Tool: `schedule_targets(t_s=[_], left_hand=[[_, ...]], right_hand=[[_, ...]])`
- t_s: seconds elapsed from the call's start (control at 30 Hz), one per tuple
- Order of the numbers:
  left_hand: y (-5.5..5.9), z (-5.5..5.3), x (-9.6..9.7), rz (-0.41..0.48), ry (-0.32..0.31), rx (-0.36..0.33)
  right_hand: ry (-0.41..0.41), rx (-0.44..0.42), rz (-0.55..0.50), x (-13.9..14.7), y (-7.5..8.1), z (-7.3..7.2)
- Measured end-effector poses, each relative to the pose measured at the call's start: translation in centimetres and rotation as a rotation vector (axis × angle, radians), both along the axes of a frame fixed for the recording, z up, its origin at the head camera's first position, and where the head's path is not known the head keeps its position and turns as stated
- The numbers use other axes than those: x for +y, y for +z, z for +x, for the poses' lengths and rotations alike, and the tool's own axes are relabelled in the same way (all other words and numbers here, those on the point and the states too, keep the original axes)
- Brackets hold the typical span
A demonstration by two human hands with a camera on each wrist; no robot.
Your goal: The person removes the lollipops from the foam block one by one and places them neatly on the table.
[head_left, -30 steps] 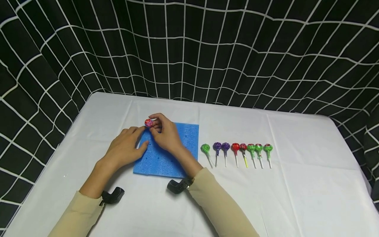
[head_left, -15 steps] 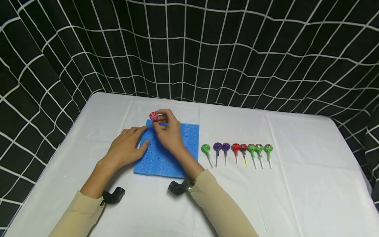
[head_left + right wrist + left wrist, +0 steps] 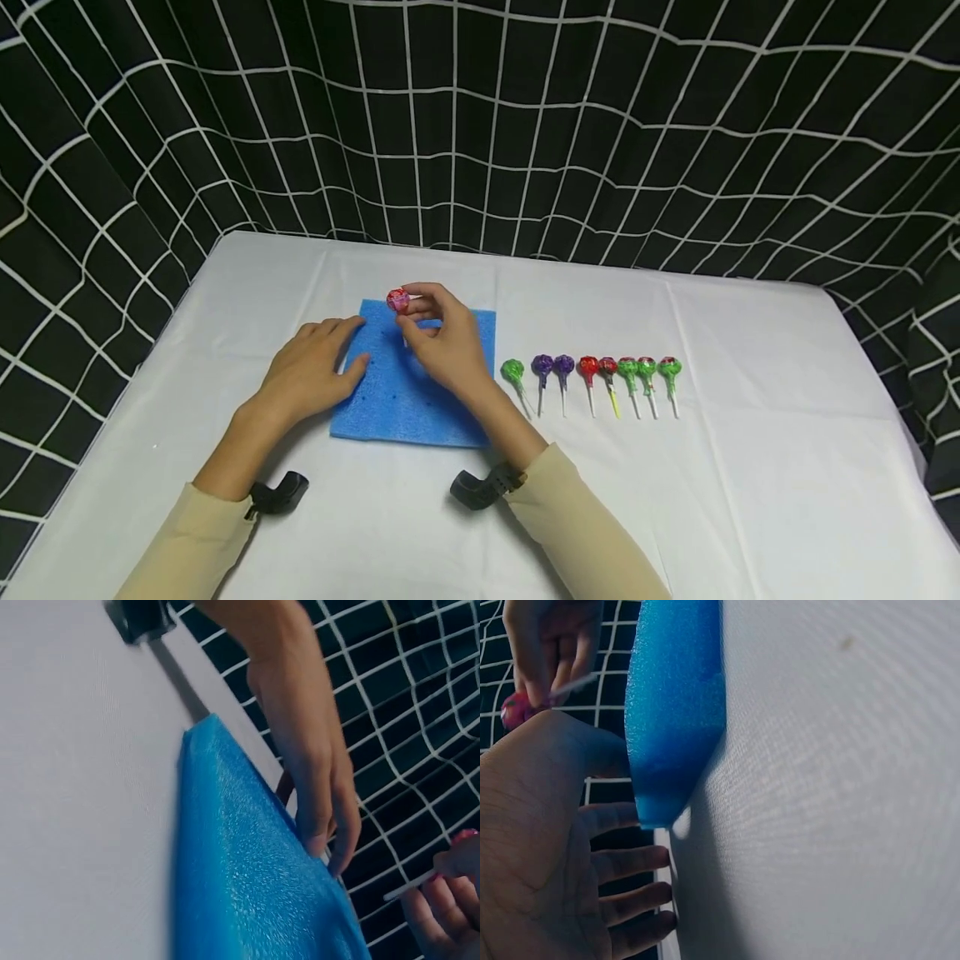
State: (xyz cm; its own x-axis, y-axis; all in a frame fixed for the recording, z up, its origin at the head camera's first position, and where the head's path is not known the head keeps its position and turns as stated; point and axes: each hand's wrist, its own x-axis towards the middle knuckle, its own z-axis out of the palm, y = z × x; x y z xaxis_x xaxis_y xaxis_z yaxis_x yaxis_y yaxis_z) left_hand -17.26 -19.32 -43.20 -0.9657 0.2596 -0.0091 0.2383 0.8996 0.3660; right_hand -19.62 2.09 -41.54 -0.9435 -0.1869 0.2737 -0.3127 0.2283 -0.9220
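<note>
A blue foam board (image 3: 405,422) with small holes lies flat on the table. My left hand (image 3: 309,368) rests along its left side, fingers extended, with the thumb and index fingertip at the edge; the left wrist view shows those fingers (image 3: 634,864) spread beside the foam corner. Above the board's far part, my right hand (image 3: 447,343) pinches a lollipop (image 3: 398,301) in a red and pink wrapper between thumb and fingers. Its white stick (image 3: 411,887) points back toward the board in the right wrist view.
Right of the board, several wrapped lollipops lie in a row on the white-covered table (image 3: 750,483): a green one (image 3: 513,371), purple ones (image 3: 542,365), red ones (image 3: 588,367) and more green ones (image 3: 670,367). A black curtain with a white grid (image 3: 480,125) hangs behind.
My right hand has shifted to the right with the lollipop, away from the left hand and the board's far left corner. The left hand keeps its place at the board's edge.
</note>
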Motion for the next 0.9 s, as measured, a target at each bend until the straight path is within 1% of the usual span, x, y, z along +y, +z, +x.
schedule_targets(t_s=[0.1, 0.2, 0.37, 0.63, 0.9], left_hand=[[0.3, -0.1, -0.1, 0.001, -0.005, 0.004], [0.4, -0.1, -0.1, 0.004, -0.006, 0.006], [0.1, 0.1, -0.1, 0.013, -0.002, 0.0], [-0.5, 0.3, 0.0, 0.012, -0.012, -0.011], [0.0, 0.2, 0.1, 0.012, -0.013, -0.012]], right_hand=[[0.001, -0.035, -0.003, 0.7, 0.3, 0.5], [0.0, -0.053, 0.024, 1.4, 0.6, 1.0], [0.003, -0.059, 0.044, 3.0, 0.8, 1.9], [-0.037, -0.068, 0.039, 6.0, 1.3, 3.0], [-0.117, -0.061, 0.039, 9.6, 1.7, 4.0]])
